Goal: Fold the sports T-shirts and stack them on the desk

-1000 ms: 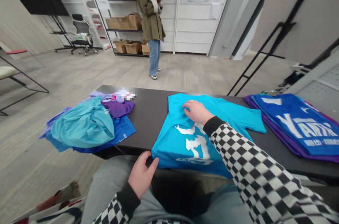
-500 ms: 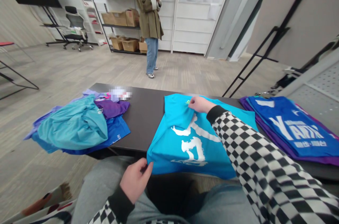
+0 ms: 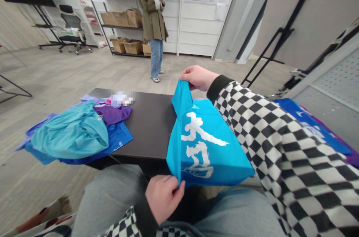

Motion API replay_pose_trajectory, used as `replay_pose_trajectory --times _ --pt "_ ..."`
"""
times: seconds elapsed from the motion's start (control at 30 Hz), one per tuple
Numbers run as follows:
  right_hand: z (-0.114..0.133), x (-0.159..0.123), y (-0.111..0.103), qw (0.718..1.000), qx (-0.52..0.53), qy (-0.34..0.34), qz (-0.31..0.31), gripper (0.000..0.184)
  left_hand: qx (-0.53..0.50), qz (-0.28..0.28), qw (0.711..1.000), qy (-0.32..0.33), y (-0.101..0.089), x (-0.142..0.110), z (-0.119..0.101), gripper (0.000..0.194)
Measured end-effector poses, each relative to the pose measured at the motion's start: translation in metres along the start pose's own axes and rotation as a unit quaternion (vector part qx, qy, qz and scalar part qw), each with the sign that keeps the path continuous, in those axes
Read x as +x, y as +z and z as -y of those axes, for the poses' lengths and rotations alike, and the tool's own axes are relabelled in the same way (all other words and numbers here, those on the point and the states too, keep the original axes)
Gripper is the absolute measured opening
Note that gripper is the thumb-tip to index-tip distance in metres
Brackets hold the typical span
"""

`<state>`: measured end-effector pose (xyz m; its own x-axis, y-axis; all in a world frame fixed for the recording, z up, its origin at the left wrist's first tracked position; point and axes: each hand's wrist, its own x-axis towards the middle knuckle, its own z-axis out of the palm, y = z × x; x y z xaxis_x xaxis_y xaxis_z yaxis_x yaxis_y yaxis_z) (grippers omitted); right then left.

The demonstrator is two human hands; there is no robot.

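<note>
A bright blue T-shirt (image 3: 221, 158) with large white brush lettering lies partly on the dark table (image 3: 148, 128), its left side lifted. Pinched in my right hand (image 3: 198, 77) is the shirt's far left part, raised above the tabletop. My left hand (image 3: 164, 196) is closed on the near left corner of the shirt, at the table's front edge. Between the two hands the cloth stretches in a long fold. My right forearm covers part of the shirt's right side.
A loose heap of teal, purple and blue shirts (image 3: 70, 128) lies at the table's left end. Folded blue and purple shirts (image 3: 311, 125) are stacked at the right, partly behind my sleeve. Beyond the table stands a person (image 3: 153, 16) near shelves with cardboard boxes (image 3: 120, 19).
My right hand has gripped the shirt's far edge and lifted it up and leftward. My left hand has moved slightly right with the near corner. The view has shifted a little right.
</note>
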<state>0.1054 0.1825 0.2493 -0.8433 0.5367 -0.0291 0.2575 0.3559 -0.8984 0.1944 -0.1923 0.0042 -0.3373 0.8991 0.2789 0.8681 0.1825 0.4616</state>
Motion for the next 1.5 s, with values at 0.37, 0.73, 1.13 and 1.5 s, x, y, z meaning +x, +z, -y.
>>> replay_pose_trajectory --times 0.37,0.73,1.13,1.5 --pt "-0.043 -0.022 -0.061 0.987 -0.131 0.089 -0.026 0.024 -0.104 0.187 0.960 -0.183 0.031 0.010 0.023 0.039" --pt "-0.158 -0.022 -0.054 0.946 -0.303 0.100 -0.055 0.019 -0.379 0.051 0.894 -0.235 0.065 0.005 0.056 0.047" --pt "-0.209 -0.018 -0.024 0.912 -0.395 0.021 -0.111 0.025 -0.293 0.122 0.922 -0.220 0.083 0.012 0.069 0.034" --pt "-0.218 -0.019 -0.025 0.902 -0.417 0.001 -0.109 0.024 -0.356 0.166 0.885 -0.251 0.090 0.003 0.065 0.038"
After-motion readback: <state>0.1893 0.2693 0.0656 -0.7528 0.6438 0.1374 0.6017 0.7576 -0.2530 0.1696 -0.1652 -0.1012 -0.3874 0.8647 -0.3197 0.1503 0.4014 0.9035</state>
